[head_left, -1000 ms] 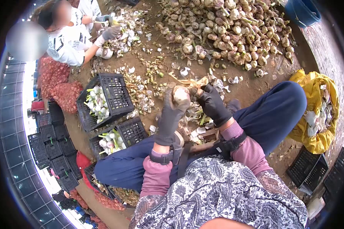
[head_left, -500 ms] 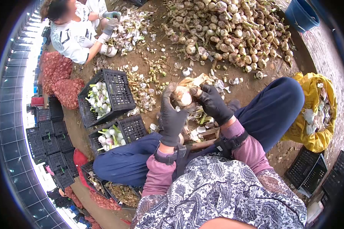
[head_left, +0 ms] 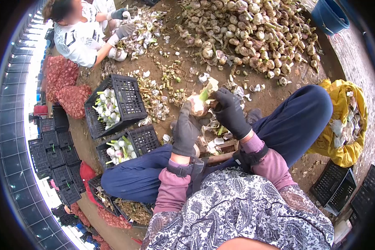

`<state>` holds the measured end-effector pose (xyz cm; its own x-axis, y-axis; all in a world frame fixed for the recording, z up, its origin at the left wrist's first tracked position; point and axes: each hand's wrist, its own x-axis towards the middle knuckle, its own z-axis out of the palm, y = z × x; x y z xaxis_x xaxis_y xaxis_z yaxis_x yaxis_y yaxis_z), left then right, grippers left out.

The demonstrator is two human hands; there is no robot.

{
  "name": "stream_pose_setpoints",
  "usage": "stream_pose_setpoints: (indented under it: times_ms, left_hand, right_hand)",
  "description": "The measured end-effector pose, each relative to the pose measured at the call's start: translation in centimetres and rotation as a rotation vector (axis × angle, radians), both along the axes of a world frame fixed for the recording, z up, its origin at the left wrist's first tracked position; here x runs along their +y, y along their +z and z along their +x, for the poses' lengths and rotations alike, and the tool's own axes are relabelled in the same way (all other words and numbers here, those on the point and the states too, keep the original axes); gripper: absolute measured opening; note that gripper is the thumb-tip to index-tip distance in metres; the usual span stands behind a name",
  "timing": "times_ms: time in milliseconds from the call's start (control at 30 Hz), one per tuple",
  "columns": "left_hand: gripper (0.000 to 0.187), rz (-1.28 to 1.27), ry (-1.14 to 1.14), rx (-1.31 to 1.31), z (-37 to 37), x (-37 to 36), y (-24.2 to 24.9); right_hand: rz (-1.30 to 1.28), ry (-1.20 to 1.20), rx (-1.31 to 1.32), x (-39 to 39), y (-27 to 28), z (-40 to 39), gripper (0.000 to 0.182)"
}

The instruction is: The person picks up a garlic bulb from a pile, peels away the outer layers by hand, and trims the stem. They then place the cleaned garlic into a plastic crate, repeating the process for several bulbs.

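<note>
A garlic bulb [head_left: 198, 106] with purplish-white skin is held in my gloved left hand [head_left: 186, 131], its thumb and fingers wrapped round the lower left side. From the bulb a green stem [head_left: 204, 95] rises, with a pale, papery flap of skin at its top. My gloved right hand [head_left: 230, 110] is closed at the bulb's right side, its fingertips pinched against the loose skin by the stem. The fingertips partly hide what they grip. Below both hands, shed skins [head_left: 214, 146] lie on the ground between my legs.
A large heap of untrimmed garlic [head_left: 250, 35] lies ahead. Black crates [head_left: 131, 98] with cleaned bulbs stand at left, near red mesh sacks [head_left: 73, 102]. At right are a yellow sack [head_left: 350, 150] and a blue bucket [head_left: 327, 18]. A co-worker [head_left: 77, 41] sits at upper left.
Dry outer skin has come away from the bulb, and the green stem now shows, tilted up. My right hand has shifted slightly left and up. The co-worker's hands have moved apart.
</note>
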<state>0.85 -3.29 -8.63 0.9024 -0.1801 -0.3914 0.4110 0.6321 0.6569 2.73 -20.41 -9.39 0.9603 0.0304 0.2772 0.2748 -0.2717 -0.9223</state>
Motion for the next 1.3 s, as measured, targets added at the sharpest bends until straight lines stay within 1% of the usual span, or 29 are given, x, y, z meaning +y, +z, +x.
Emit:
stream_pose_setpoints:
  times_ms: [67,167,200,267,300,333,367,400,433,500,600,633,667,700,733,767,800,833,867,933,967,1000,1033,1100,1167,1200,1233,1300]
  left_hand:
    - [0.038,0.049,0.048,-0.020,-0.2,-0.8,0.0]
    - [0.042,0.549,0.117,-0.213,-0.5,-2.0,-0.5]
    - [0.044,0.608,0.031,-0.154,-0.4,-1.7,0.3]
    - [0.038,0.280,-0.024,-0.025,-0.2,-1.3,0.4]
    - [0.034,0.117,-0.047,0.037,0.1,-1.0,0.5]
    - [0.034,0.018,-0.156,0.070,0.4,0.4,-1.2]
    - [0.035,-0.044,-0.144,0.133,0.5,0.4,-0.8]
    - [0.036,-0.107,-0.132,0.196,0.6,0.2,-0.4]
    - [0.036,-0.169,-0.123,0.262,0.6,0.1,-0.2]
    - [0.039,-0.219,-0.140,0.257,0.5,0.5,-1.2]
    - [0.041,-0.278,-0.150,0.285,0.2,0.3,-1.3]
    - [0.042,-0.295,-0.152,0.302,0.1,0.1,-1.2]
    - [0.037,-0.387,-0.248,0.278,-0.1,0.2,-1.5]
    - [0.038,-0.367,-0.310,0.212,-0.2,0.2,-0.7]
    - [0.040,-0.345,-0.371,0.146,-0.3,0.3,0.3]
    - [0.041,-0.326,-0.436,0.083,-0.5,0.5,0.9]
    - [0.045,-0.380,-0.413,0.126,-0.9,0.9,0.7]
    - [0.046,-0.276,-0.338,0.153,-1.4,1.3,0.8]
    - [0.047,-0.171,-0.259,0.175,-1.7,1.7,1.0]
    - [0.048,0.029,-0.090,0.211,-1.9,2.0,1.3]
    - [0.046,0.030,-0.055,0.134,-1.7,2.3,1.3]
    - [0.043,0.030,-0.024,0.059,-1.2,2.5,1.4]
    - [0.041,0.028,0.006,-0.021,-0.8,2.6,1.4]
    - [0.041,0.069,0.068,-0.071,-0.1,2.7,1.1]
    - [0.042,0.117,0.136,-0.110,0.1,2.6,1.3]
    - [0.050,0.159,0.173,-0.213,0.0,1.7,2.6]
    - [0.055,0.319,0.172,-0.255,0.0,1.2,2.4]
    - [0.064,0.636,0.164,-0.332,-0.3,0.5,2.0]
  right_hand:
    - [-0.022,0.000,0.030,0.1,0.0,-0.1,0.033]
    - [0.093,0.013,0.006,0.4,0.9,-0.3,0.041]
    - [0.068,0.012,0.044,0.3,0.8,-0.3,0.041]
    - [0.016,0.009,0.123,0.0,0.3,-0.5,0.042]
    - [0.091,-0.026,0.094,0.3,-1.6,-0.3,0.041]
    - [0.168,-0.062,0.064,1.1,-4.8,-0.1,0.039]
    - [0.244,-0.097,0.034,1.5,-5.1,0.4,0.038]
    - [0.549,-0.136,0.198,2.3,-5.4,-0.2,0.026]
    - [0.642,-0.109,0.313,2.1,-5.7,-0.3,0.023]
    - [0.826,-0.048,0.550,1.4,-2.8,-0.2,0.018]
    - [0.791,-0.070,0.608,0.7,-2.8,0.1,0.015]
    - [0.719,-0.110,0.574,0.4,-2.8,0.2,0.016]
    - [0.647,-0.149,0.539,0.1,-2.9,0.4,0.016]
    - [0.576,-0.187,0.503,-0.5,-3.1,0.6,0.017]
    - [0.224,-0.221,0.125,-1.7,-6.0,1.3,0.019]
    - [0.387,-0.299,0.243,-2.8,-6.9,2.0,0.017]
    - [0.563,-0.393,0.344,-3.8,-6.9,2.7,0.014]
    - [0.790,-0.474,0.441,-4.1,-7.0,3.2,0.014]
    - [1.060,-0.426,0.355,-2.6,-5.0,3.4,0.012]
    - [0.810,-0.190,0.449,-1.2,-8.3,2.7,0.015]
    - [0.683,-0.080,0.494,-0.6,-9.5,1.9,0.017]
    - [0.061,0.099,0.439,-1.0,-8.0,0.9,0.030]
    - [-0.306,0.155,0.394,-0.5,-6.5,0.1,0.041]
    - [-0.219,0.198,0.254,-0.2,-6.3,0.0,0.047]
    - [0.247,0.208,0.400,0.0,-5.8,0.7,0.050]
    - [0.378,0.235,0.416,0.3,-5.3,0.9,0.051]
    - [0.522,0.265,0.502,0.4,-4.8,0.8,0.048]
    - [0.814,0.318,0.675,0.7,-1.6,0.2,0.044]
